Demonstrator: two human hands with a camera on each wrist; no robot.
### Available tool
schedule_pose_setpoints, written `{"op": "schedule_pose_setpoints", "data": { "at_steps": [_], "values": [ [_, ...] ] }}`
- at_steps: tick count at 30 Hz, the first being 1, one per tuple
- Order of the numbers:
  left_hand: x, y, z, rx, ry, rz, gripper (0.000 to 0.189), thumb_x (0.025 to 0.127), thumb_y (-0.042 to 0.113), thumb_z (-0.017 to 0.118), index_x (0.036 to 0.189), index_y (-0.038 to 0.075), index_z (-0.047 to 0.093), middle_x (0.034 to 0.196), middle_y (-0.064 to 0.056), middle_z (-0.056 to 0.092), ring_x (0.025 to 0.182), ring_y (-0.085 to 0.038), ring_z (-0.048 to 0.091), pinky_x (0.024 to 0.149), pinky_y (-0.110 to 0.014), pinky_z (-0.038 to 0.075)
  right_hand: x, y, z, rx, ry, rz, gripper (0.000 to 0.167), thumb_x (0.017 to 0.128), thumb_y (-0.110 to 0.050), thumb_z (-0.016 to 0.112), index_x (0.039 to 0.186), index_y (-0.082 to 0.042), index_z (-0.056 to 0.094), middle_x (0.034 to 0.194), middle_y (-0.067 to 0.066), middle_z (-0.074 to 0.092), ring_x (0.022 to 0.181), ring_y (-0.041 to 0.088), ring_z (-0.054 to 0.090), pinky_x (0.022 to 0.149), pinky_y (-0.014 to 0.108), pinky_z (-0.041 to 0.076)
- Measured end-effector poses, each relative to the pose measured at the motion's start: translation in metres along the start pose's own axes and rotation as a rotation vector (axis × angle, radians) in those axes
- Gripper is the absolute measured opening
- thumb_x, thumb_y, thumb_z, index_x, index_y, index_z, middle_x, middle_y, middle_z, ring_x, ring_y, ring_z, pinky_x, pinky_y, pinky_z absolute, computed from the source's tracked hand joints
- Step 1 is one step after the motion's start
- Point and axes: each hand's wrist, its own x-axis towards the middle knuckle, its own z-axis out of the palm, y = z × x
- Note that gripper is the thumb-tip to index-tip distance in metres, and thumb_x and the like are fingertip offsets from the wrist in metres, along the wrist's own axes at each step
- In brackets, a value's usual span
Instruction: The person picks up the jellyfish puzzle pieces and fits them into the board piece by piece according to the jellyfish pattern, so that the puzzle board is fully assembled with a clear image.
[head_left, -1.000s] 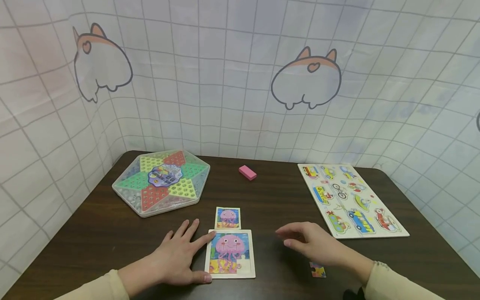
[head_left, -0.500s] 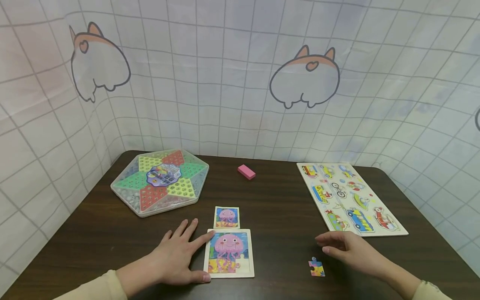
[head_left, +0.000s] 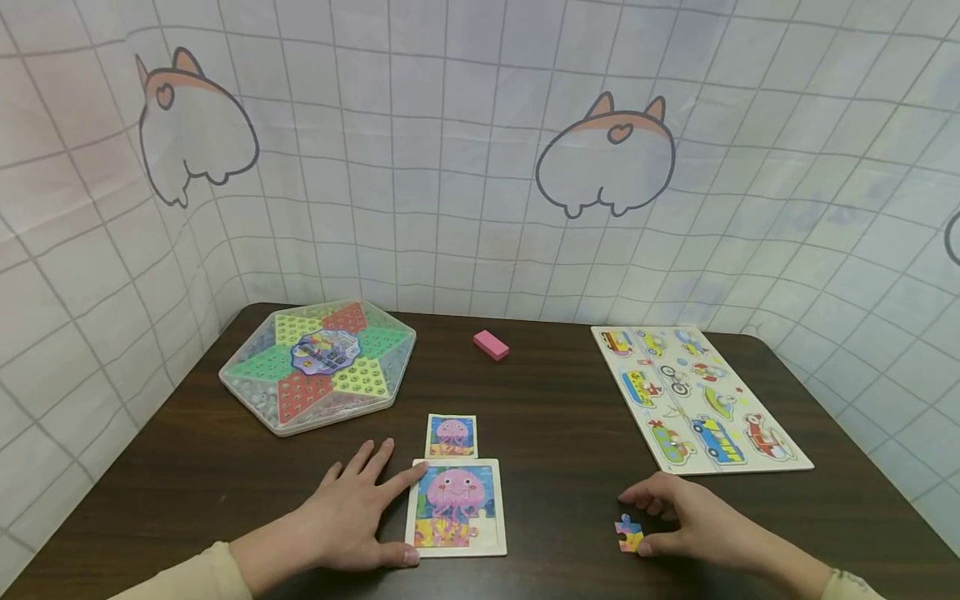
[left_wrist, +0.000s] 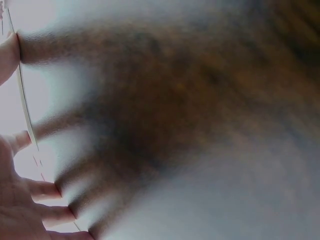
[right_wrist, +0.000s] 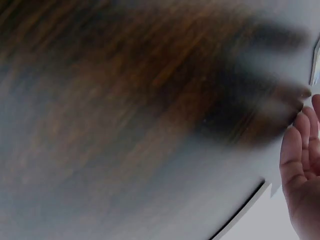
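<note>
In the head view, a square jigsaw tray (head_left: 492, 550) with a pink jellyfish picture lies at the front of the table, its lower right corner bare. My left hand (head_left: 347, 508) lies flat with fingers spread, index finger and thumb touching the tray's left edge. A loose jigsaw piece (head_left: 628, 534) in blue, yellow and pink rests on the table, well right of the tray. Over its right side comes my right hand (head_left: 686, 521), thumb tip at the piece's edge and index finger just beyond its far end, not closed on it. Both wrist views show fingers at the frame edge, without the piece.
A small jellyfish picture card (head_left: 452, 436) adjoins the tray's far edge. Farther back lie a hexagonal Chinese checkers box (head_left: 318, 367), a pink block (head_left: 491, 345) and a vehicle puzzle board (head_left: 701, 400). A grid-patterned curtain (head_left: 450, 167) closes off the table's far side.
My right hand has moved right from beside the tray, then down to the loose piece, its thumb dropping to the edge. My left hand stays on the tray.
</note>
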Motion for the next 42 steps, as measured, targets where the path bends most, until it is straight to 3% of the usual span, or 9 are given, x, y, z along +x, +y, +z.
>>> {"op": "schedule_pose_setpoints", "data": {
  "at_steps": [7,15,22,29,42],
  "values": [
    [0.0,0.0,0.001,-0.002,0.008,0.002,0.097,0.081,0.074,0.069,0.16,0.028,0.037,0.166,-0.026,0.024,0.151,-0.054,0.023,0.105,-0.08,0.029,0.002,-0.022,0.001,-0.069,0.024,-0.011,0.044,0.078,-0.043,0.087,0.109,-0.019,0.067,0.106,-0.011,0.061,0.09,-0.004,0.051,0.075,0.024,0.051],
    [0.0,-0.002,0.003,-0.005,0.011,-0.001,0.097,0.08,0.076,0.068,0.159,0.029,0.037,0.166,-0.026,0.024,0.151,-0.054,0.024,0.105,-0.08,0.03,0.004,-0.034,0.001,-0.102,0.033,0.008,0.031,0.08,-0.037,0.087,0.098,-0.021,0.068,0.101,-0.013,0.058,0.086,-0.004,0.05,0.074,0.023,0.049],
    [0.001,-0.002,0.003,0.004,0.005,-0.012,0.098,0.079,0.077,0.069,0.159,0.03,0.037,0.167,-0.025,0.024,0.152,-0.053,0.023,0.106,-0.079,0.03,0.006,-0.036,0.002,-0.098,0.04,0.014,0.03,0.081,-0.037,0.087,0.097,-0.021,0.067,0.098,-0.014,0.059,0.084,-0.004,0.05,0.072,0.023,0.049],
    [0.001,-0.001,0.002,-0.001,0.005,-0.013,0.098,0.079,0.077,0.069,0.159,0.03,0.037,0.166,-0.025,0.024,0.152,-0.053,0.023,0.106,-0.079,0.03,0.009,-0.038,0.0,-0.093,0.017,0.01,0.033,0.083,-0.036,0.085,0.106,-0.021,0.068,0.102,-0.012,0.061,0.086,-0.003,0.052,0.072,0.024,0.049],
    [0.0,-0.001,0.002,-0.004,0.014,-0.01,0.099,0.079,0.076,0.07,0.159,0.03,0.037,0.166,-0.025,0.024,0.152,-0.053,0.023,0.106,-0.08,0.029,0.012,-0.04,0.001,-0.133,0.047,-0.036,0.025,0.083,-0.031,0.086,0.097,-0.021,0.068,0.097,-0.013,0.061,0.083,-0.005,0.054,0.07,0.023,0.05]
  ]
}}
